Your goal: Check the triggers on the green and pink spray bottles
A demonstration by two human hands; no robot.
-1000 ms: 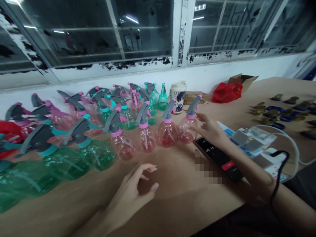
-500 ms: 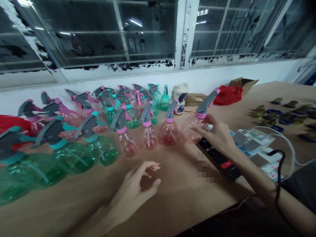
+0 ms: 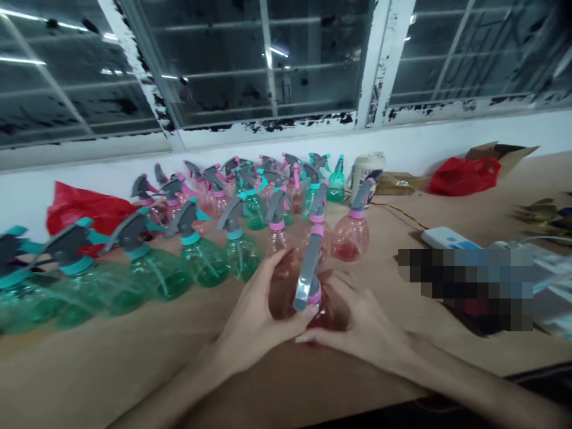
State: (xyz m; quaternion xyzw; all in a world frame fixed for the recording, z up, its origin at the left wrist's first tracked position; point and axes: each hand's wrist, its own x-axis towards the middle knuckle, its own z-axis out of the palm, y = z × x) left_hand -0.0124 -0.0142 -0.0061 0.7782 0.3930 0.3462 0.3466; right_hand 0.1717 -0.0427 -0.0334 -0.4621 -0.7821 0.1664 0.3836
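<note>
Close in front of me, a pink spray bottle (image 3: 309, 271) with a grey trigger head and pink collar is between both my hands. My left hand (image 3: 255, 316) curves around its left side, thumb at the collar. Around the right side wraps my right hand (image 3: 369, 319), its thumb low on the clear body. Just beyond stand more pink spray bottles, among them one at the right (image 3: 352, 238) with a little red liquid inside. Left of my hands runs a row of green spray bottles (image 3: 163, 275) with turquoise collars.
More pink and green bottles (image 3: 254, 208) crowd against the wall. A paper cup (image 3: 357, 173), a cardboard box (image 3: 395, 185) and a red plastic bag (image 3: 465, 177) lie behind. Another red bag (image 3: 84, 208) is left. Right are a white power strip (image 3: 449, 238), cables and a blurred-out patch.
My right hand has moved from the right end of the pink row to in front of me. My left hand, open and empty before, has closed around a pink spray bottle. The view has shifted left.
</note>
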